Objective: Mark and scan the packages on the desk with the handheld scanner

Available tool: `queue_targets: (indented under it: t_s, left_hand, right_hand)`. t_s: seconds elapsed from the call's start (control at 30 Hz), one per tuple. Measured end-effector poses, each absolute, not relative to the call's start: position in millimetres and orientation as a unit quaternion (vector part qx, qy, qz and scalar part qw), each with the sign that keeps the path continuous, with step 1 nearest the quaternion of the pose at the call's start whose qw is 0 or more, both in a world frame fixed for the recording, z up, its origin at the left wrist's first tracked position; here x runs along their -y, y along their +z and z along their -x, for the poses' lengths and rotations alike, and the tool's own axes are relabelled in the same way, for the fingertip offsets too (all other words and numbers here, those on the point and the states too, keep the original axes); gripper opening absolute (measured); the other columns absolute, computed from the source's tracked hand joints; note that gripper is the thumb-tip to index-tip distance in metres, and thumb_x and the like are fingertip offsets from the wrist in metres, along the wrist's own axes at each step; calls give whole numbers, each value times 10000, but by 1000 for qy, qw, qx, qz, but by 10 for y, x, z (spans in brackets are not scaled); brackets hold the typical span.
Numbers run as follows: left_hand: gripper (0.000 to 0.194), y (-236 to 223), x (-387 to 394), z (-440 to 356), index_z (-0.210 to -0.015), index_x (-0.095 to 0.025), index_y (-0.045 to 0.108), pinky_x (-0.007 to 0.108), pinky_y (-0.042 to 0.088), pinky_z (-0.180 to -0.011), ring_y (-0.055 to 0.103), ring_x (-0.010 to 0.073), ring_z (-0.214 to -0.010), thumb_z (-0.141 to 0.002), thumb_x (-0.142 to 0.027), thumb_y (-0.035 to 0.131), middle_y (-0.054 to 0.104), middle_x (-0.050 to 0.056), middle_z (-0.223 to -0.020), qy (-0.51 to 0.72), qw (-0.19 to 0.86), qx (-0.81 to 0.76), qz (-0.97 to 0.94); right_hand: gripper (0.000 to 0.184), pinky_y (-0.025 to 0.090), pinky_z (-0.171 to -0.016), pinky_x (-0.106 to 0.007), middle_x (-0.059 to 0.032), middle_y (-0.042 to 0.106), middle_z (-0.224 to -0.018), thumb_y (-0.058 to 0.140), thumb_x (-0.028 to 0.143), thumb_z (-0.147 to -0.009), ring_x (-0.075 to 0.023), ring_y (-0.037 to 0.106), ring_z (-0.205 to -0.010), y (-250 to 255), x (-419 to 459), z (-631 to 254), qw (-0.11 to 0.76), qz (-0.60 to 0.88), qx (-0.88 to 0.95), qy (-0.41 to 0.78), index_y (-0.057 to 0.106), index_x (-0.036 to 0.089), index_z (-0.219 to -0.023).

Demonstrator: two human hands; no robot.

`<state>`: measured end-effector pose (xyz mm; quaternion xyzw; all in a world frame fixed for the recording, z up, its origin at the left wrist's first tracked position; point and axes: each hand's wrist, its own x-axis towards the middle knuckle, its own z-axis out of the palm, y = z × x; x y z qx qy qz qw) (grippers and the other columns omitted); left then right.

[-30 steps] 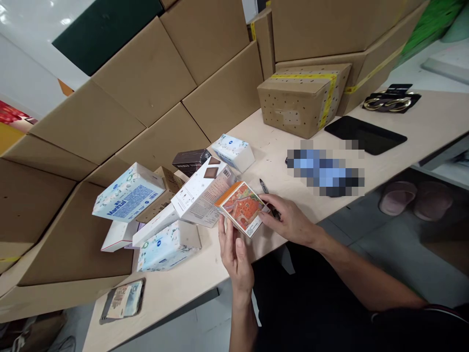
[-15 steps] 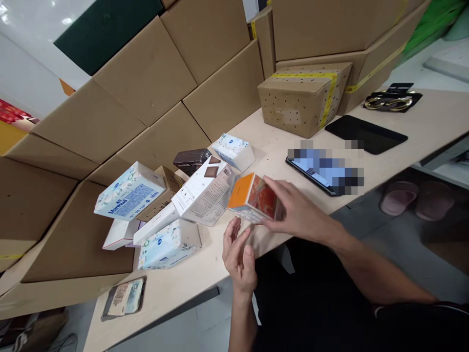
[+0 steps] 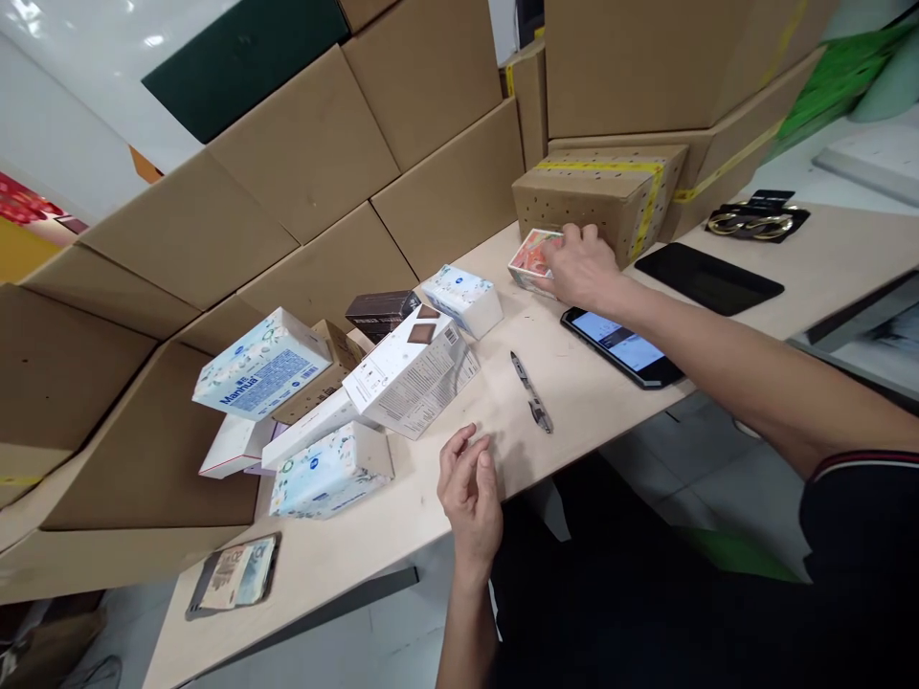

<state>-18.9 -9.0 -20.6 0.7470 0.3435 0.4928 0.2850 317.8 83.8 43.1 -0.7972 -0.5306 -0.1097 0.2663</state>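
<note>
My right hand (image 3: 580, 270) is closed on a small box (image 3: 529, 260) with a red-orange patterned face and pale sides. That box is at the table's back, in front of a dotted brown carton (image 3: 567, 206) with yellow tape. Over the near edge hovers my left hand (image 3: 470, 498), its fingers loosely curled and apart, holding nothing. A pen (image 3: 531, 392) lies on the table between my two hands. Just below my right wrist is a lit phone (image 3: 624, 346), partly covered by the forearm.
Left of the pen stand a white box (image 3: 409, 373), a dark box (image 3: 380, 314) and several blue-white tissue packs (image 3: 330, 474). A black tablet-like slab (image 3: 707, 277) and gold-ringed items (image 3: 757, 222) lie right. Banknotes (image 3: 236, 574) rest at the near left. Large cartons (image 3: 287, 201) wall the back.
My right hand has carried the small box away from my left hand, to the back of the table beside the dotted carton. The pen now shows. My left hand has hardly moved.
</note>
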Motion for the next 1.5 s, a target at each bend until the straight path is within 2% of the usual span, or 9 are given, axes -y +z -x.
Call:
queue_targets:
  t_s: [0.13,0.3,0.6,0.8,0.93,1.07,1.2,1.33,1.5]
  left_hand:
    - [212,-171,75,175,-1077,-234,768,428,531,-1006,646,239,-1180,-970,-279,591,687,110,-1205,481,299,-353,-744]
    - [201,-159,66,172,-1057,-229,773,432,533,-1007,651,239,-1170,-961,-288,606,692,110,-1188,472,304,-363,-744]
    - [189,-175,48,204,-1037,-235,778,409,546,-987,657,231,-1152,-953,-298,621,697,105,-1168,477,331,-380,-720]
    - [235,-203,68,211,-1148,-246,738,423,525,-1030,640,238,-1199,-946,-289,625,689,96,-1224,512,338,-375,-695]
    - [309,-221,70,174,-1252,-282,679,394,509,-1040,634,214,-1199,-959,-285,582,671,62,-1265,645,358,-362,-571]
    - [320,-220,27,152,-1232,-289,675,324,499,-1009,622,180,-1188,-971,-275,490,681,39,-1177,751,360,-321,-451]
    - [373,-219,5,169,-1313,-266,624,296,487,-994,610,187,-1209,-983,-335,466,652,72,-1263,719,378,-355,-462]
    - [455,-223,6,174,-1412,-249,532,293,489,-1004,592,204,-1273,-1010,-432,422,598,101,-1401,658,401,-422,-477]
    - [512,-209,4,135,-1454,-253,508,348,424,-1151,496,233,-1413,-1023,-496,375,521,82,-1526,631,424,-421,-495]
  right_hand:
    - [648,396,-976,-610,-227,553,-1245,400,658,-963,-434,455,-1231,539,-912,-2931,258,782,558,-106,654,83,-1123]
    - [714,427,-983,-593,-227,529,-1292,535,667,-895,-433,518,-1211,701,-1047,-2417,236,761,602,51,503,151,-1388]
    - [545,497,-929,-516,-226,469,-1331,627,316,-871,-367,592,-1114,685,-1136,-2300,238,766,594,65,500,129,-1367]
    - [598,517,-995,-502,-173,457,-1335,624,351,-875,-339,515,-1262,868,-197,-2509,454,688,565,-38,470,184,-1428]
    - [603,580,-931,-464,-114,491,-1396,685,422,-841,-344,508,-1300,733,435,-2463,533,582,612,49,501,328,-1407]
    - [614,474,-1120,-504,-89,503,-1394,724,298,-801,-313,496,-1346,444,502,-2305,469,508,711,128,535,330,-1384]
    - [573,476,-1125,-472,-103,458,-1457,650,184,-807,-281,492,-1373,180,286,-2150,416,486,746,185,564,290,-1363]
    - [694,430,-1158,-529,-130,344,-1566,684,288,-844,-310,362,-1480,37,217,-2108,452,486,722,196,423,300,-1487]
    - [624,579,-964,-447,-131,548,-1380,639,578,-879,-279,610,-1197,-32,262,-2103,514,542,632,207,512,274,-1409]
